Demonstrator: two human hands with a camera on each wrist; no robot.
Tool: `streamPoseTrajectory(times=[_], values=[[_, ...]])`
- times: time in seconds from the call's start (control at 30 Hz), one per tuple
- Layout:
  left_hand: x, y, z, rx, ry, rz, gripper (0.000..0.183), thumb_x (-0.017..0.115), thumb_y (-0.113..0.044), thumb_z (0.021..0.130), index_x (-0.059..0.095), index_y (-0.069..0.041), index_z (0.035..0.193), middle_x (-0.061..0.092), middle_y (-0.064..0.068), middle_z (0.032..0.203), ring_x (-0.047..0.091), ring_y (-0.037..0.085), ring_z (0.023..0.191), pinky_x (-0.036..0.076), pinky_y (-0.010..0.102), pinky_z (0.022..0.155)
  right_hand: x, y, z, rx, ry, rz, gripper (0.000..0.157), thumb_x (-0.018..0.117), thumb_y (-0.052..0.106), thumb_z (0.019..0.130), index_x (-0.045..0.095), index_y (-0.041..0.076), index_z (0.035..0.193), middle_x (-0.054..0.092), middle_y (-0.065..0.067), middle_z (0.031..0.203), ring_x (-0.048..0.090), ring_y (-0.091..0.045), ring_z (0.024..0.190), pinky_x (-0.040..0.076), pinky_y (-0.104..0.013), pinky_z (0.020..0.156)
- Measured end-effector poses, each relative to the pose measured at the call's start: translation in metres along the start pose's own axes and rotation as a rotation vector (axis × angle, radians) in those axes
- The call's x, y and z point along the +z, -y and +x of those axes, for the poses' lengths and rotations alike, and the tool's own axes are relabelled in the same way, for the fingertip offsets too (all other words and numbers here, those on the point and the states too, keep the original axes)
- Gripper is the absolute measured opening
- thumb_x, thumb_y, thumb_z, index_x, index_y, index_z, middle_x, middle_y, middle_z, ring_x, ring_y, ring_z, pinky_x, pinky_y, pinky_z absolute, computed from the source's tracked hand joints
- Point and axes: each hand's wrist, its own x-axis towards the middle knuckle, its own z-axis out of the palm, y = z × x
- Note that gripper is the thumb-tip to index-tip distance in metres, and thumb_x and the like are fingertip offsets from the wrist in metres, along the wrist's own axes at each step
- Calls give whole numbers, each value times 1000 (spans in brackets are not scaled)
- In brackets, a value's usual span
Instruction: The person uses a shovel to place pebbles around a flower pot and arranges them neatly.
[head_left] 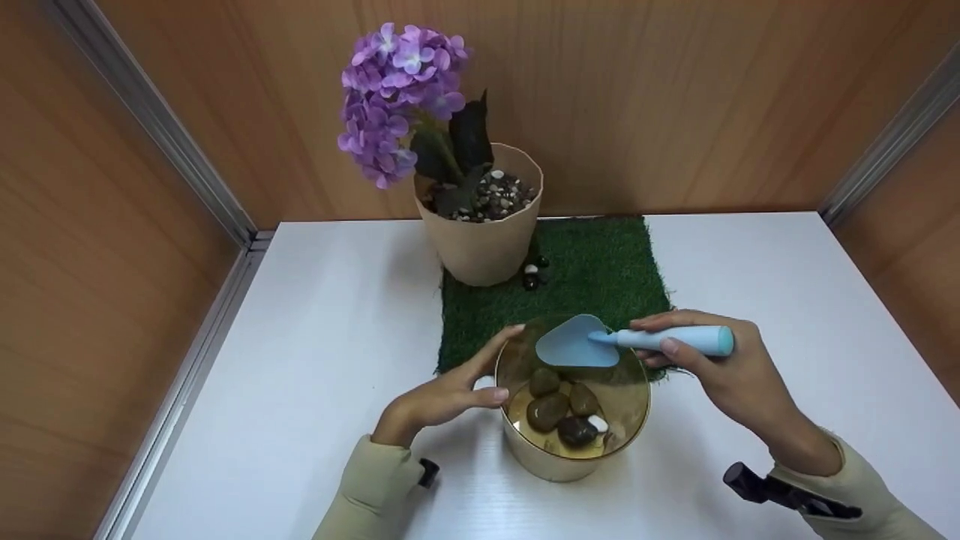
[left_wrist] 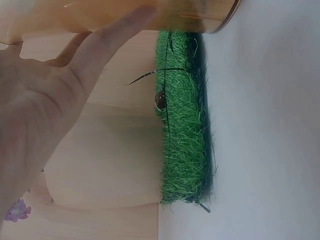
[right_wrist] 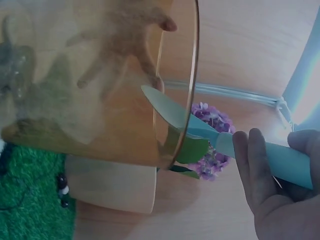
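Note:
A small blue hand trowel is gripped by its handle in my right hand. Its blade hangs over the mouth of an amber glass bowl. In the right wrist view, the tip of the trowel reaches inside the rim. My left hand rests against the bowl's left side with fingers spread and mostly straight; through the glass, the right wrist view shows those fingers blurred. Several brown stones and one small white pebble lie at the bottom of the bowl.
Behind the bowl, a beige pot with purple flowers and gravel stands on a green turf mat. A few dark and white pebbles sit beside the pot. Wooden panels enclose the white table.

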Motion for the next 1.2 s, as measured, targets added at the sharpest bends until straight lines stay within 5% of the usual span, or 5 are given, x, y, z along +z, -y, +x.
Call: streamPoseTrajectory(times=[0.2,0.4,0.6,0.9,1.2], values=[[1,-1,-1,20,5,-10,77,51,-63,84,7,-46,146,2,-21,151,8,13,139,14,60,103,7,-10,-2,38,79,-43,25,54,-11,88,60,-9,113,58,-25,114,65,-32,88,52,-37,73],[0,1,-1,21,8,-20,76,52,-60,85,8,-46,146,6,-20,151,8,13,139,15,59,103,16,-16,0,127,143,-247,24,61,3,89,66,6,113,62,-10,115,63,-24,97,52,-33,75],[0,1,-3,2,0,-4,78,52,-63,83,8,-47,145,1,-22,151,5,12,139,14,60,103,23,-22,4,95,192,-412,23,66,11,87,68,13,110,65,1,110,62,-18,100,52,-28,75],[0,1,-2,11,7,-10,77,52,-62,84,7,-47,145,0,-22,151,5,12,139,15,60,103,31,-22,11,36,345,-494,20,64,21,89,68,15,108,66,4,108,61,-14,99,50,-32,80],[-1,1,-1,-1,4,9,74,51,-60,86,7,-48,145,4,-22,150,24,16,134,20,62,100,35,-26,14,1,451,-588,20,65,20,88,68,15,107,65,7,106,60,-10,98,50,-31,79]])
